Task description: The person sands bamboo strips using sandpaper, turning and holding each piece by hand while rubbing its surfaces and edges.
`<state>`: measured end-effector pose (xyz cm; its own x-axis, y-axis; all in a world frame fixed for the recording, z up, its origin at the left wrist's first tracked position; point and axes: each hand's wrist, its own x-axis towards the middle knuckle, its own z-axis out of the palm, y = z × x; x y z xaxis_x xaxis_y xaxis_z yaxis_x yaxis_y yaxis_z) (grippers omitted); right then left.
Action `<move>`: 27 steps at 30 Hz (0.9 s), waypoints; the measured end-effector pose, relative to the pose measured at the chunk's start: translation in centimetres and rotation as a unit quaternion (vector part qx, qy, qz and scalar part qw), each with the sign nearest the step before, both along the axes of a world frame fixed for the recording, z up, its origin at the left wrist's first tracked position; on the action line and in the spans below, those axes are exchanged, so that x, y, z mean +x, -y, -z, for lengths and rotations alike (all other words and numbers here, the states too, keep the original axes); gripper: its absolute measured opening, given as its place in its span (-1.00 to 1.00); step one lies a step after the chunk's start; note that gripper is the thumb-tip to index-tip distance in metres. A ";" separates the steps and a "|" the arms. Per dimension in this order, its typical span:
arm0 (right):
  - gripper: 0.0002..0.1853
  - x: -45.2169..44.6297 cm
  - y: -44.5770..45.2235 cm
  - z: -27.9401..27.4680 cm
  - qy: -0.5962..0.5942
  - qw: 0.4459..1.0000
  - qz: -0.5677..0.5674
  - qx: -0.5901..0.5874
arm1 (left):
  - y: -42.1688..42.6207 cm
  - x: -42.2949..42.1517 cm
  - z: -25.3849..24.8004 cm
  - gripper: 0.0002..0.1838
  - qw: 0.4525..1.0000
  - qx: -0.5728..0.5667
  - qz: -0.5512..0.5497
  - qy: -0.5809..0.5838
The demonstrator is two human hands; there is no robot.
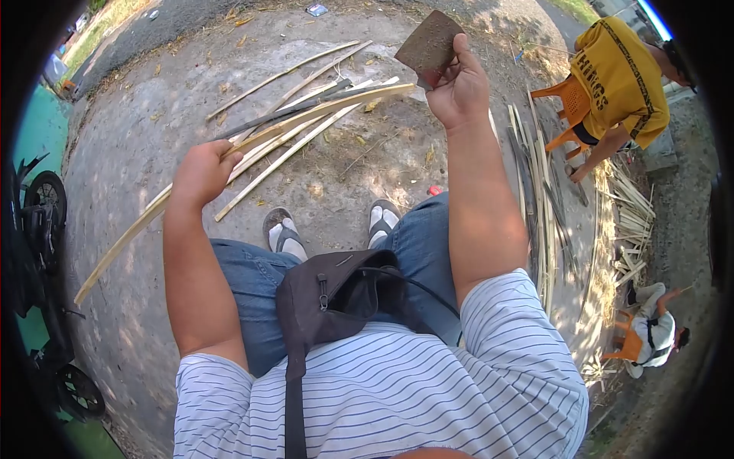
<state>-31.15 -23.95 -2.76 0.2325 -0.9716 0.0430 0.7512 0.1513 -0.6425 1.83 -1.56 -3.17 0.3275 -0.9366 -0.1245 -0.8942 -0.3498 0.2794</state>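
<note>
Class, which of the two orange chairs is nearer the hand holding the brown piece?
The near chair, under the person in yellow; the other chair, under someone in pale clothing, is farther off.

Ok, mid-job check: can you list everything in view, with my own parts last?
Wood strip: one, pale, left hand
Broad square blade: one, brown, right hand
Loose strips: several, pale and dark, ground ahead
Long strips: many, pale and dark, ground right
Short strips: many, pale, far right
Plastic chairs: two, orange, right
Co-workers: two, yellow top and white top, right
Motorcycle: one, black, left
Wrapper: one, bluish, top
Scrap: one, red, by right knee
Bag: one, black, lap
Flip-flops: two, dark, feet
Jeans: blue, legs
Shirt: striped, torso
Hands: two, left and right
</note>
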 end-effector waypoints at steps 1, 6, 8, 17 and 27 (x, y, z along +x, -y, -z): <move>-0.69 -0.1 0.0 -0.1 0.003 1.000 0.000 0.008 | 0.0 0.0 0.0 -0.71 1.000 -0.003 -0.004 -0.008; -0.73 0.2 -0.3 -0.1 -0.019 1.000 0.013 -0.008 | 0.0 -0.2 -0.1 -0.70 0.998 -0.014 -0.020 -0.057; -0.72 0.5 -0.4 -0.1 -0.023 0.999 0.002 -0.027 | -0.1 0.1 0.2 -0.71 0.998 -0.042 -0.012 -0.053; -0.70 0.6 -0.8 -0.1 -0.035 0.996 -0.028 -0.076 | -0.5 0.3 -0.2 -0.70 0.996 -0.064 -0.033 -0.061; -0.65 0.6 -0.6 0.4 -0.039 0.992 -0.074 -0.092 | -0.6 1.2 0.1 -0.67 0.993 -0.101 -0.041 -0.048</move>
